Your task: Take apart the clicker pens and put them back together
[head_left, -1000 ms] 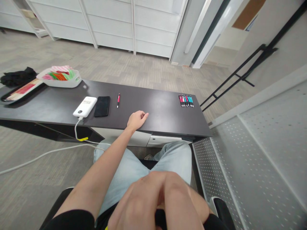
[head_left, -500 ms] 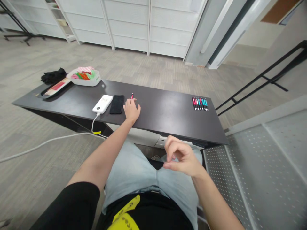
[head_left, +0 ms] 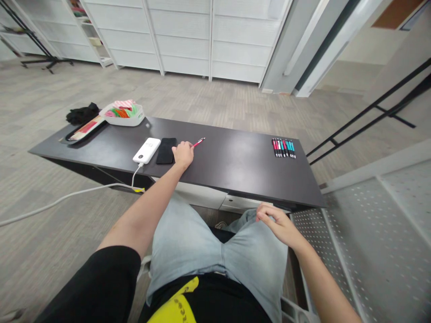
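My left hand is over the dark tabletop, its fingers closed around a red pen whose silver and dark end sticks out to the right. Just left of this hand lies a black phone, close to the fingers. A white power bank with a cable plugged in sits beside the phone. My right hand rests on my right thigh near the table's front edge, fingers loosely bent and apart from any object. Toward the table's right end, several pens in red, white, black and teal lie side by side in a row.
At the table's left end stand a white basket of colourful items, a black tray with packets and a black cloth bundle. A white cable hangs off the front edge. A perforated panel stands at right.
The red pen in my left hand has swung from pointing away to pointing right. My right hand has come down from above my lap onto my thigh, its fingers loosening. The view has shifted slightly.
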`<state>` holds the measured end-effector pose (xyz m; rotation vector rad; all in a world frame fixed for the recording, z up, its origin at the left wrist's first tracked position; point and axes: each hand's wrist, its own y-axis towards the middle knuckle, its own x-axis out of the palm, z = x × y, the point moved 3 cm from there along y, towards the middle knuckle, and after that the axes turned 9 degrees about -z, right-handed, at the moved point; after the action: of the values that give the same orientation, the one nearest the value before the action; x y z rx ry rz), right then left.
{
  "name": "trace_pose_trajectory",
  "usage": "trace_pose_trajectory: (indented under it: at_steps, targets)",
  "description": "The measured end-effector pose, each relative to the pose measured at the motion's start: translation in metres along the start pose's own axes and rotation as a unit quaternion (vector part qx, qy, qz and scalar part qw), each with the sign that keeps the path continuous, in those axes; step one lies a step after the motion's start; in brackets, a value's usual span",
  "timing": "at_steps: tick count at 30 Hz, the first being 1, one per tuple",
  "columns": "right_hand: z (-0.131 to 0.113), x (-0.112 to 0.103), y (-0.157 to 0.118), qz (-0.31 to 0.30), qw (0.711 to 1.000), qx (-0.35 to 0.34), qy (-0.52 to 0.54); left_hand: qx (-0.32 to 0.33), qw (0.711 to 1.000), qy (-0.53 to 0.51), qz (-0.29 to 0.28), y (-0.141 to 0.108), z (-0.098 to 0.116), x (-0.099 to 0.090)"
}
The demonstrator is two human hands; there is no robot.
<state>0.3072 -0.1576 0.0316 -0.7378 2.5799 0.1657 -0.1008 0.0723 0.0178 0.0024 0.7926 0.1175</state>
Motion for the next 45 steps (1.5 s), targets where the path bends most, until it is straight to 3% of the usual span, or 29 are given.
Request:
trace_pose_trajectory:
  at_steps: [3, 8, 10, 15, 19, 24, 34, 39, 45]
  targets:
    - [0.005, -0.018, 0.029, 0.067, 0.997, 0.040, 0.020, 0.047, 0.994, -0.084, -0.053, -0.018, 0.019, 0.027]
    - [0.017, -0.039, 0.101, 0.218, 0.972, 0.087, 0.018, 0.089, 0.964, -0.216, -0.127, -0.057, 0.049, 0.077]
    - [0.023, -0.037, 0.125, 0.223, 0.969, 0.108, 0.008, 0.090, 0.951, -0.256, -0.146, -0.067, 0.054, 0.087]
    - [0.033, -0.014, 0.161, 0.118, 0.988, 0.057, -0.078, 0.066, 0.933, -0.322, -0.150, -0.074, 0.050, 0.090]
    - [0.038, 0.003, 0.173, 0.077, 0.991, 0.015, -0.108, 0.064, 0.917, -0.369, -0.135, -0.072, 0.046, 0.087]
    - [0.041, 0.006, 0.175, 0.068, 0.995, 0.021, -0.075, 0.060, 0.900, -0.409, -0.141, -0.068, 0.043, 0.090]
    - [0.037, 0.002, 0.170, 0.084, 0.994, 0.060, -0.037, 0.067, 0.877, -0.454, -0.142, -0.069, 0.064, 0.117]
    - [0.037, 0.001, 0.171, 0.085, 0.994, 0.057, -0.028, 0.055, 0.841, -0.529, -0.102, -0.072, 0.068, 0.128]
    - [0.037, 0.001, 0.171, 0.072, 0.995, 0.055, -0.031, 0.059, 0.862, -0.503, -0.033, -0.081, 0.069, 0.132]
